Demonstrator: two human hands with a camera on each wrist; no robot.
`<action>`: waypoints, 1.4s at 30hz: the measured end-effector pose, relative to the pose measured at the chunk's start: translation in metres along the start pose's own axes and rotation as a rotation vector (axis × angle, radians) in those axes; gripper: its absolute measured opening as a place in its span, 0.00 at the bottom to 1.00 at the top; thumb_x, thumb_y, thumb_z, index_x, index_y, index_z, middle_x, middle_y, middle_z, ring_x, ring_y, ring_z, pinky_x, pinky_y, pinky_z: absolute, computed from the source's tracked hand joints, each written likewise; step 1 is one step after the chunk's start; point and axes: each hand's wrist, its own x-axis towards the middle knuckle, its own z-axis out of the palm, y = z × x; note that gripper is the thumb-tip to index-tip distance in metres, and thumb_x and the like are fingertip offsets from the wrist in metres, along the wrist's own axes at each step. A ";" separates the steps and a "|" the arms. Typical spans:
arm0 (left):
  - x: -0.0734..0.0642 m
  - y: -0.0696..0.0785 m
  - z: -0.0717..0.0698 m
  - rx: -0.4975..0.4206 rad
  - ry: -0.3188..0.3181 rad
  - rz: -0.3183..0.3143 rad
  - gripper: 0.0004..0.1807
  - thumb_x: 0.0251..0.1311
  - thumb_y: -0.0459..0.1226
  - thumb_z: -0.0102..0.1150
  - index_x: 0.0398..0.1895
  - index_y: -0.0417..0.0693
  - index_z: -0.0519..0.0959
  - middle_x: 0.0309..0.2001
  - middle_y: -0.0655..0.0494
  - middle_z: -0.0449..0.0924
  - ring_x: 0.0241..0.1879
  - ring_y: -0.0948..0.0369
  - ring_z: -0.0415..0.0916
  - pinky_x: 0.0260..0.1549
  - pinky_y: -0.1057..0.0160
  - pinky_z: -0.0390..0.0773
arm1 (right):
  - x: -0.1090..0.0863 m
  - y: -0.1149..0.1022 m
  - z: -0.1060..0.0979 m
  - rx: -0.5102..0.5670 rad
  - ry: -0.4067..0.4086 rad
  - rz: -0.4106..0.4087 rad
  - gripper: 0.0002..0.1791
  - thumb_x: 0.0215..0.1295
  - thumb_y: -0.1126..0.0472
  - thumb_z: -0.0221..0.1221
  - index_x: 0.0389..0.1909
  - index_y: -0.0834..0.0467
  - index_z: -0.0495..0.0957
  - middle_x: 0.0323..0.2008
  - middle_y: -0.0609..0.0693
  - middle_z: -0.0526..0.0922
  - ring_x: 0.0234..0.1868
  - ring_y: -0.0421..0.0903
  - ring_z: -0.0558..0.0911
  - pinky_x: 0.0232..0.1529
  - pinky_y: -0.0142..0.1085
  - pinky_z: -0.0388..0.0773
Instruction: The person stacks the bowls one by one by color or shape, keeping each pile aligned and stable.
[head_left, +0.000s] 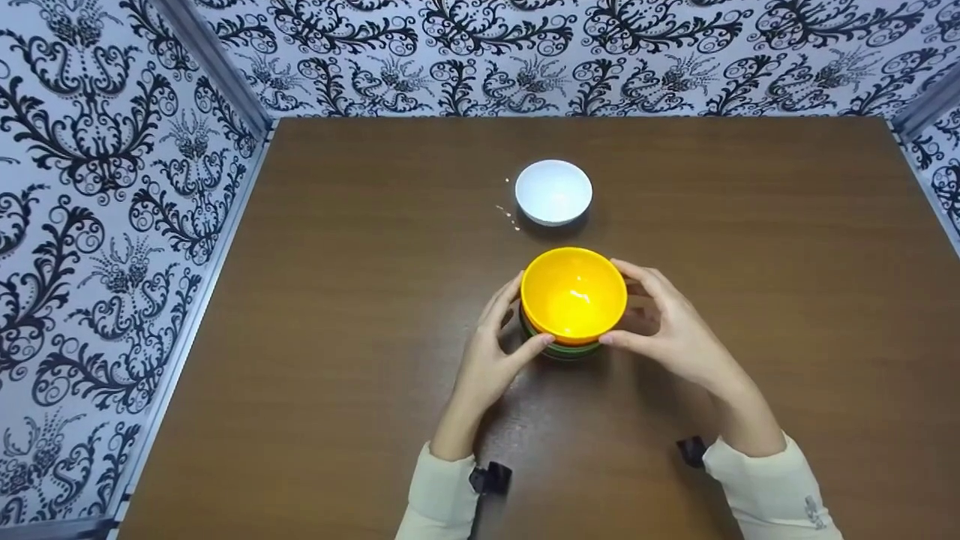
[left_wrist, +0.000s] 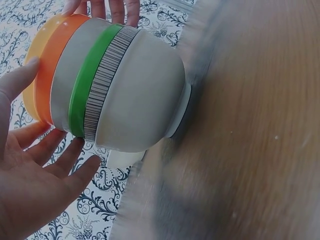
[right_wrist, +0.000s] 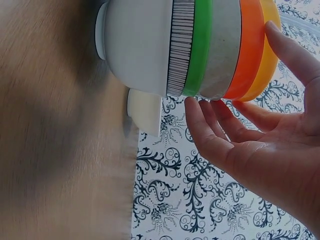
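A stack of nested bowls stands upright near the middle of the table, with a yellow bowl (head_left: pixel 574 289) on top. Under it come an orange bowl (left_wrist: pixel 57 65), a grey bowl (left_wrist: pixel 80 62), a green bowl (right_wrist: pixel 200 45) and, lowest, a white bowl (left_wrist: pixel 145 90) with a black-lined band. My left hand (head_left: pixel 491 352) holds the stack from the left, its thumb by the yellow and orange rims and its fingers along the side. From the right, my right hand (head_left: pixel 671 330) holds it the same way. Inside, the yellow bowl shows only glossy reflections.
A separate small white bowl (head_left: pixel 553 193) stands behind the stack. Several tiny pale bits (head_left: pixel 510 215) lie on the brown table (head_left: pixel 360 300) to its left. Patterned black-and-white panels (head_left: pixel 495 60) border the table at the back and sides.
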 end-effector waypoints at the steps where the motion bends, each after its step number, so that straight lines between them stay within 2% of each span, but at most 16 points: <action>1: 0.000 0.000 0.000 -0.002 0.002 0.001 0.44 0.58 0.47 0.70 0.76 0.52 0.61 0.75 0.55 0.63 0.74 0.59 0.62 0.71 0.56 0.67 | 0.000 0.000 0.000 0.002 -0.001 0.001 0.51 0.50 0.58 0.76 0.74 0.53 0.60 0.66 0.50 0.67 0.63 0.46 0.71 0.58 0.18 0.73; 7: -0.001 -0.002 0.001 -0.020 0.005 0.018 0.44 0.58 0.46 0.70 0.77 0.54 0.61 0.75 0.55 0.62 0.74 0.57 0.62 0.71 0.54 0.67 | -0.001 0.000 0.000 -0.002 -0.006 0.017 0.51 0.51 0.56 0.76 0.75 0.51 0.60 0.67 0.49 0.67 0.64 0.46 0.71 0.59 0.19 0.73; 15: -0.002 -0.003 0.007 -0.064 0.001 -0.005 0.47 0.57 0.48 0.71 0.78 0.56 0.57 0.77 0.58 0.58 0.73 0.59 0.63 0.73 0.55 0.64 | -0.001 -0.002 -0.002 0.022 -0.016 0.024 0.50 0.52 0.58 0.75 0.75 0.50 0.59 0.67 0.47 0.66 0.64 0.46 0.71 0.59 0.20 0.74; 22: -0.003 -0.003 0.008 -0.066 0.017 -0.003 0.48 0.57 0.48 0.71 0.78 0.58 0.56 0.77 0.59 0.58 0.73 0.61 0.62 0.74 0.56 0.63 | -0.001 -0.003 -0.010 0.019 -0.058 0.014 0.50 0.55 0.59 0.73 0.76 0.48 0.56 0.69 0.48 0.65 0.66 0.45 0.71 0.61 0.25 0.76; 25: -0.003 -0.003 0.009 -0.070 0.013 -0.007 0.48 0.57 0.49 0.71 0.78 0.59 0.56 0.77 0.59 0.57 0.74 0.62 0.62 0.74 0.56 0.62 | 0.000 -0.003 -0.018 0.044 -0.051 -0.010 0.47 0.58 0.63 0.70 0.76 0.50 0.57 0.69 0.50 0.67 0.65 0.44 0.72 0.60 0.25 0.76; 29: -0.004 -0.004 0.010 -0.077 0.005 -0.014 0.49 0.57 0.49 0.71 0.78 0.60 0.55 0.77 0.60 0.56 0.74 0.63 0.60 0.75 0.57 0.61 | 0.005 0.000 -0.030 0.052 0.003 -0.009 0.38 0.65 0.66 0.64 0.74 0.55 0.60 0.65 0.50 0.71 0.61 0.38 0.75 0.57 0.22 0.76; 32: -0.006 -0.004 0.011 -0.078 0.000 -0.015 0.49 0.57 0.50 0.71 0.79 0.59 0.55 0.77 0.60 0.56 0.74 0.63 0.61 0.74 0.57 0.62 | 0.011 0.003 -0.037 0.041 0.040 0.010 0.33 0.69 0.64 0.61 0.72 0.59 0.62 0.61 0.44 0.73 0.59 0.35 0.76 0.55 0.19 0.76; 36: -0.006 -0.003 0.010 -0.076 0.003 -0.011 0.49 0.57 0.49 0.71 0.79 0.57 0.55 0.78 0.60 0.55 0.74 0.62 0.61 0.74 0.57 0.63 | 0.027 0.009 -0.043 0.055 0.040 0.032 0.30 0.71 0.63 0.59 0.71 0.62 0.63 0.57 0.41 0.74 0.57 0.36 0.78 0.53 0.19 0.77; 42: -0.003 -0.004 0.011 -0.091 0.002 -0.007 0.49 0.57 0.47 0.71 0.79 0.55 0.54 0.78 0.59 0.55 0.72 0.60 0.63 0.73 0.54 0.66 | 0.061 0.024 -0.053 0.129 0.016 0.175 0.32 0.73 0.54 0.57 0.72 0.63 0.61 0.60 0.49 0.73 0.54 0.32 0.78 0.52 0.25 0.81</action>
